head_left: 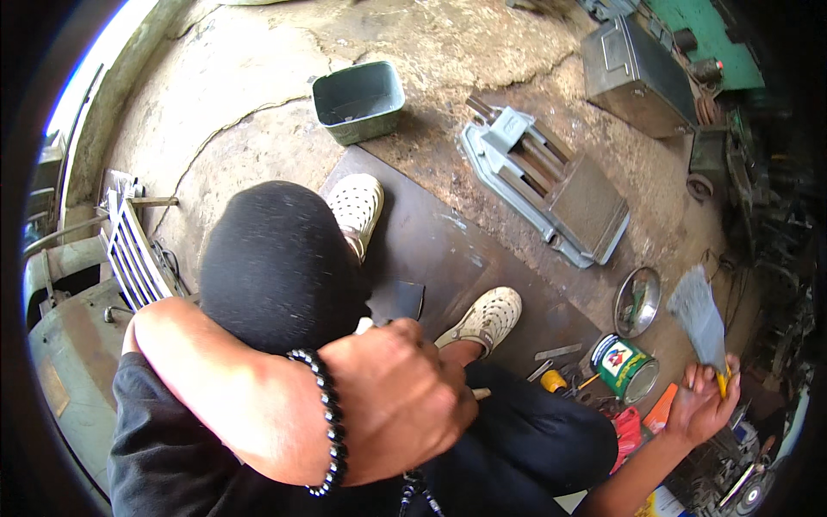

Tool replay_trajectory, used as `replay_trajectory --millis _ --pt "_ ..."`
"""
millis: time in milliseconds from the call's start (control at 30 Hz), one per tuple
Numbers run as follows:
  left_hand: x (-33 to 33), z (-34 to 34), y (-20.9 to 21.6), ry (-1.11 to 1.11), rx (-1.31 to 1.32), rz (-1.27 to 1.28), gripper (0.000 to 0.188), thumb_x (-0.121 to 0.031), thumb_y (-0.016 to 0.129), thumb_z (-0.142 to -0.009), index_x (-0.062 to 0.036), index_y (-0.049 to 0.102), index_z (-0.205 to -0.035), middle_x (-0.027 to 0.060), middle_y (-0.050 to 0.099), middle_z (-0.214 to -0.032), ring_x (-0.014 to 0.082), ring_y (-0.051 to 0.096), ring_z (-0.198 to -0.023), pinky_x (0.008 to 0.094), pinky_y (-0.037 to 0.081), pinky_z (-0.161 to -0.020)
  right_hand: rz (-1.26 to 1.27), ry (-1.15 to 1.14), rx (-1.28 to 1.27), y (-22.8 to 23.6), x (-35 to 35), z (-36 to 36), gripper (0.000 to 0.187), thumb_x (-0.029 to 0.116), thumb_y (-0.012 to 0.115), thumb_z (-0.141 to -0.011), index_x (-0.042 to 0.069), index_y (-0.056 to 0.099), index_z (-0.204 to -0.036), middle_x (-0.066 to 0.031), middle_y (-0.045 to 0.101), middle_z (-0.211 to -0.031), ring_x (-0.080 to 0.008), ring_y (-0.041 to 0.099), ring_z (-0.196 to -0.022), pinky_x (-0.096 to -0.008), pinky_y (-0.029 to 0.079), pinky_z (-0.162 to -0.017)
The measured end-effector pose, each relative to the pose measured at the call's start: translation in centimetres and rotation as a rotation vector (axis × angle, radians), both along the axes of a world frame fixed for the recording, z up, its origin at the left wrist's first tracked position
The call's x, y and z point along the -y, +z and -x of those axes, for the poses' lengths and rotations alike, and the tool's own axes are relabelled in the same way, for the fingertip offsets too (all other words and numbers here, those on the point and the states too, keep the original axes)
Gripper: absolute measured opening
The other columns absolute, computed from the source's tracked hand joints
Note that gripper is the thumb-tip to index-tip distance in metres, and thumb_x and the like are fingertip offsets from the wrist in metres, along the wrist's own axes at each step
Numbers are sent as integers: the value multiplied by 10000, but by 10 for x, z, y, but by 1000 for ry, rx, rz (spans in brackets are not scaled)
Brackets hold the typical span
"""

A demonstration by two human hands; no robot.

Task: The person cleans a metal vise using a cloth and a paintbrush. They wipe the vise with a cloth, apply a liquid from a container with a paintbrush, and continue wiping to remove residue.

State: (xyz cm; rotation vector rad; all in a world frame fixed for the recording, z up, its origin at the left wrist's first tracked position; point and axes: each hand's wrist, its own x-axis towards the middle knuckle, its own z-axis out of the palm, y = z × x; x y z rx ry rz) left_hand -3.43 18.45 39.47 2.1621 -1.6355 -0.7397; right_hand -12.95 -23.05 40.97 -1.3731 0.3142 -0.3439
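My left hand, with a black bead bracelet on its wrist, is closed in front of my body beside my left knee. A small pale tip shows above its fingers and a beige end juts out at their right; the rest of what it grips is hidden. Out at the right, my right hand holds a putty knife by its yellow handle. The knife's broad grey blade points up and away, near the steel bowl and the green paint can.
A grey-blue machine vise lies on the floor ahead, right of a green-grey plastic tub. Beyond it is a metal box. A dark metal sheet lies under my feet. Left stands a white slatted frame; at right lies a red bag.
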Motion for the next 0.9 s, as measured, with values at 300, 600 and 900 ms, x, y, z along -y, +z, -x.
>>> replay_trajectory --millis 300,600,900 --pt "-36 -32 -4 38 1 256 196 -188 581 -810 -30 664 -890 77 644 -858 200 643 -849 307 509 -703 -94 -140 10 3 -66 -17 361 283 447 -1018 -4 519 -1225 -95 580 -770 -124 457 -582 -297 364 -613" --pt "-73 -50 -5 148 0 368 154 -201 599 -793 -72 681 -816 39 618 -782 194 638 -810 312 497 -691 -171 297 -215 -85 -188 -185 348 251 476 -989 0 524 -1225 -103 590 -1055 -187 549 -889 -312 463 -692" --pt "-114 -69 -9 389 -70 415 136 -246 588 -816 -115 625 -813 0 557 -788 150 593 -838 277 442 -653 247 647 -432 -247 -346 -310 318 281 609 -960 26 617 -1149 -110 690 -879 -130 641 -684 -244 469 -617"
